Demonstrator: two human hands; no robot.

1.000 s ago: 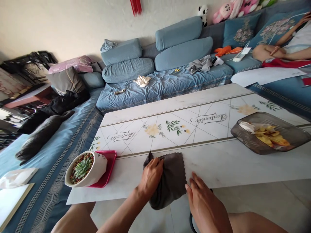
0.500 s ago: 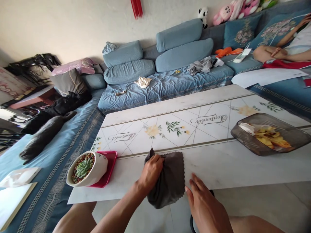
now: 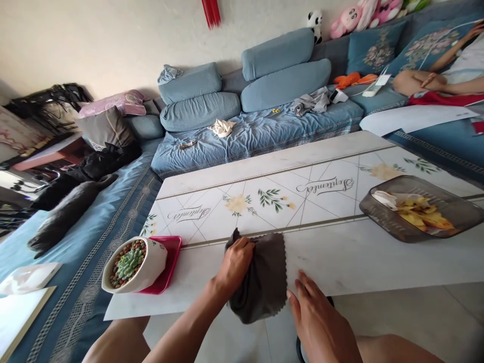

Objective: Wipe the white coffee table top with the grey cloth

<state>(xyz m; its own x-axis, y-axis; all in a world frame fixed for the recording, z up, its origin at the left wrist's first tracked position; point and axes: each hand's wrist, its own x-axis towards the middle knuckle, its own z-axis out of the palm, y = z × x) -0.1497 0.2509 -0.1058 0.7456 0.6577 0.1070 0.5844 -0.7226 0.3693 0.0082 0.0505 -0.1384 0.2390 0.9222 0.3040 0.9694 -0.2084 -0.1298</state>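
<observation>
A dark grey cloth with a zigzag edge lies over the near edge of the white patterned table, part of it hanging off. My left hand rests on the cloth's left side with its fingers curled, gripping the bunched fabric. My right hand sits just right of the cloth at the table's near edge, fingers stretched out and slightly apart, touching or almost touching the cloth's lower right corner. It holds nothing.
A white pot with a succulent stands on a red tray at the near left. A dark dish with yellow scraps sits at the right. A blue sofa wraps behind; a person sits at far right.
The cloth and my left hand have shifted very slightly away from me on the table. My right hand has stayed in place.
</observation>
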